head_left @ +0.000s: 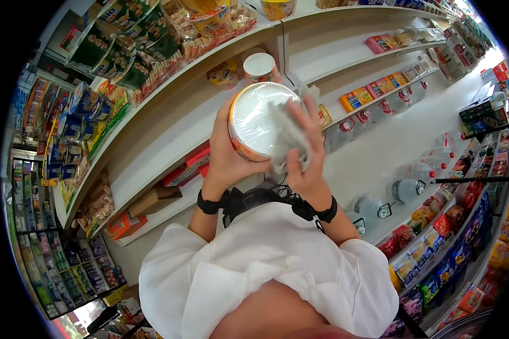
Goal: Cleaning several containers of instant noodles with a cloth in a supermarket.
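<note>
My left hand [226,155] is wrapped round the side of an instant noodle tub [253,121], with a white, shiny, film-covered round end facing me and an orange band at its rim. In my right hand [311,161] is a pale grey cloth [288,133], blurred by motion, lying over the tub's right edge. Whether the cloth presses on the film, I cannot tell. Just beyond, on the white shelf [178,118], stand another noodle tub [261,66] with its white end up and a yellow one [223,74].
Green noodle tubs [121,42] and bagged noodles crowd the upper shelf at left. Small boxes [373,90] line the right shelves. Water jugs [373,209] stand on the floor at right, near a rack of snack bags [435,254]. A cardboard box [155,199] sits on a lower shelf.
</note>
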The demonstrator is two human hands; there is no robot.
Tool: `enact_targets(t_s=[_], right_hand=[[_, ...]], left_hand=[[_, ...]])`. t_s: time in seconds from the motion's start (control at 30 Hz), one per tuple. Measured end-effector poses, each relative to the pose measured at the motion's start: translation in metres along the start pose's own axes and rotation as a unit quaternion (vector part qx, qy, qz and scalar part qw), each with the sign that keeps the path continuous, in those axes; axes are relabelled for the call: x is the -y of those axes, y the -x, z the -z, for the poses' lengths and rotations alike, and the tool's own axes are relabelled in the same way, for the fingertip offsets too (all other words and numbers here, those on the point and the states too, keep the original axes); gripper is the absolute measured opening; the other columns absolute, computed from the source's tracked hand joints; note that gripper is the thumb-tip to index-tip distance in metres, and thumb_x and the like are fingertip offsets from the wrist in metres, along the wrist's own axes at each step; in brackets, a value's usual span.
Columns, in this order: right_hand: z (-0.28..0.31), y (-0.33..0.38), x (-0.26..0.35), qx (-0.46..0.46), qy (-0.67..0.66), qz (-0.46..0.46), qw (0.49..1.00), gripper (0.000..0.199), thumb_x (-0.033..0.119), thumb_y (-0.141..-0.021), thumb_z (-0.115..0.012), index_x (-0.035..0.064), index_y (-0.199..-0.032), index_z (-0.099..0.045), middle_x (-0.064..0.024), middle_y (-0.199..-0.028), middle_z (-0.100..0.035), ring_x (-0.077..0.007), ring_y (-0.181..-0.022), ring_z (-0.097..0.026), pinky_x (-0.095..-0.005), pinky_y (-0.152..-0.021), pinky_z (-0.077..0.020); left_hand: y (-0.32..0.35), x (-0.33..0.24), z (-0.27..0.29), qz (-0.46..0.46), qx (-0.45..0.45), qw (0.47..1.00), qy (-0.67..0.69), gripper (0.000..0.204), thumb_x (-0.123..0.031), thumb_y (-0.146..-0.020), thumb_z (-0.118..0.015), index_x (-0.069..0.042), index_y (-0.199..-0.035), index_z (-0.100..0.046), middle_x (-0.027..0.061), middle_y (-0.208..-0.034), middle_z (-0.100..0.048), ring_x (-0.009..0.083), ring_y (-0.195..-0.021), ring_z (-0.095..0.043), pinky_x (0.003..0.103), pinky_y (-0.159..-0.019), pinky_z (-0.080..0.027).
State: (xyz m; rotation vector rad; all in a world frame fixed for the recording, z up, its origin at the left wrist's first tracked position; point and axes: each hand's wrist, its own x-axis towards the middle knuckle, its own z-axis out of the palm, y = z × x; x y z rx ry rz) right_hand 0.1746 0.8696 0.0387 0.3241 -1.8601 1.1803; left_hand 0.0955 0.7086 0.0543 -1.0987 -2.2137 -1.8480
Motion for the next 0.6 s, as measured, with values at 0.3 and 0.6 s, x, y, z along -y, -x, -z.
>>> enact_targets(t_s=[0.3,0.6], right_hand=[[-0.006,-0.019,0.051,0.19,0.184,0.041,0.963,0.048,0.023,-0.091,-0.06,-0.0062,-0.129,-0.051,-0.0147,-0.143,-0.051,-0.0351,-0.138,-0.041,-0.0533,-0.114,-0.0262],[-0.086,-0.009,-0.002,0.057,-0.366,-0.342,0.864,0.059,0.04,-0.103,-0.046,0.0046,-0.149,-0.036,-0.015,-0.15,-0.042,-0.0276,-0.141,-0.037,-0.0373,-0.119,-0.0228]], left_hand=[[0.009,-0.011,0.032,-0.144,0.039,0.96,-0.236,0.103,-0.024,-0.051,-0.089,-0.001,-0.14,-0.042,0.021,-0.137,-0.05,0.0416,-0.125,-0.048,0.047,-0.106,-0.039],[0.032,-0.012,0.113,-0.012,0.038,0.997,0.07,0.114,-0.033,-0.052,-0.095,-0.007,-0.146,-0.036,0.0129,-0.142,-0.05,0.0336,-0.131,-0.049,0.042,-0.113,-0.034]])
